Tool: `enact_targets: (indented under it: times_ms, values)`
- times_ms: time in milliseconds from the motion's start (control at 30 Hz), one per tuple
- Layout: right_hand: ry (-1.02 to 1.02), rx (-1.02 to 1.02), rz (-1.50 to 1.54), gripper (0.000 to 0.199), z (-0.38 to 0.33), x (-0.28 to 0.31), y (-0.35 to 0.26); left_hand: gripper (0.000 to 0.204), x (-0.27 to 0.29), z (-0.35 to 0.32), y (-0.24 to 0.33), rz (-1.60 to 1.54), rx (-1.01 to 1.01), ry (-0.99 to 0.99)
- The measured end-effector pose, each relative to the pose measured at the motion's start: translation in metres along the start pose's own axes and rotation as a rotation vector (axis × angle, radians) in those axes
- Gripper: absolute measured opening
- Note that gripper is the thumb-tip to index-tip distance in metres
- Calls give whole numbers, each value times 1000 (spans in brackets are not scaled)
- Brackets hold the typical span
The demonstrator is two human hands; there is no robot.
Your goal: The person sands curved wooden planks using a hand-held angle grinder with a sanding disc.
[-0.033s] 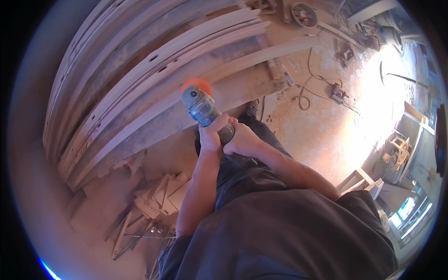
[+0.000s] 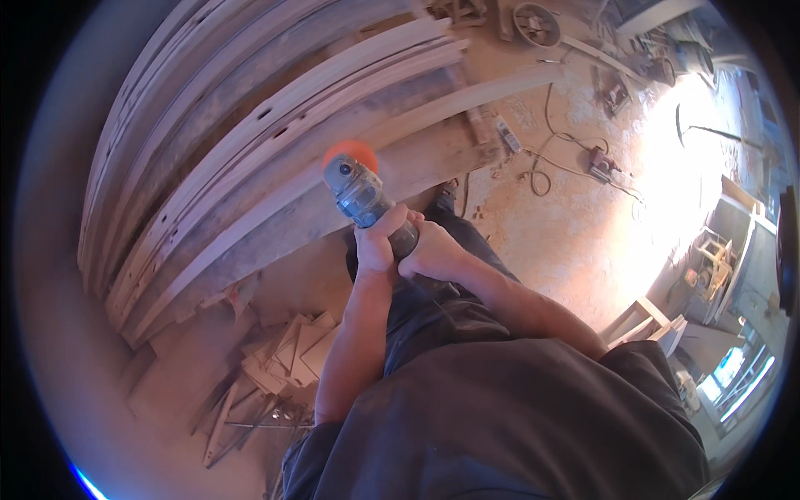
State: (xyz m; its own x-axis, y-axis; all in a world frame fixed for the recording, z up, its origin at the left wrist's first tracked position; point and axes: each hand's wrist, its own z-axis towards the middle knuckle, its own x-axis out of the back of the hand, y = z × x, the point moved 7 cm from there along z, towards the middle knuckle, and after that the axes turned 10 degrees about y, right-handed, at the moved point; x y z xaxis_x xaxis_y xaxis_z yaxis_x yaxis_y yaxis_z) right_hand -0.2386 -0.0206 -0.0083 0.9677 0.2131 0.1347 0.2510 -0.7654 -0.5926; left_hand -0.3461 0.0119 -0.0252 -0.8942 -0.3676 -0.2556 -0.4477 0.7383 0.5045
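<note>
Both of my hands hold a dusty blue-grey angle grinder (image 2: 360, 197) with an orange disc (image 2: 361, 151) at its far end. My left hand (image 2: 378, 243) is closed around the body, its thumb lying across the top. Against it, my right hand (image 2: 437, 252) wraps the rear of the handle from the right side. The disc overlaps a long pale wooden board (image 2: 446, 107) in view; whether it touches the wood cannot be seen. The grinder's head hides part of the disc.
Long wooden planks (image 2: 250, 125) lie side by side beyond me and to the left. Offcuts (image 2: 287, 354) are heaped at lower left. A cord (image 2: 546, 158) loops on the floor near a reddish power tool (image 2: 602, 164). A round bucket (image 2: 537, 25) stands at the back.
The planks and floor items appear shifted slightly left in the view. My hands and the grinder keep the same hold and almost the same place.
</note>
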Motion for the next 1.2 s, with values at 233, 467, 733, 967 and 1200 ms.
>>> enact_targets:
  times_ms: [233, 467, 733, 967, 1200]
  values:
    - [98, -26, 210, 61, -6, 112, 27, 12, -113, 16, -53, 137, 95, -101]
    - [357, 26, 422, 55, -20, 216, 51, 16, -226, 17, -93, 332, 122, -200]
    - [415, -62, 662, 43, -11, 297, 77, 18, -339, 30, -116, 478, 116, -357]
    - [360, 26, 536, 55, -4, 285, 71, 19, -312, 27, -108, 373, 117, -211]
    - [405, -42, 587, 49, -14, 295, 79, 12, -324, 29, -117, 498, 55, -272]
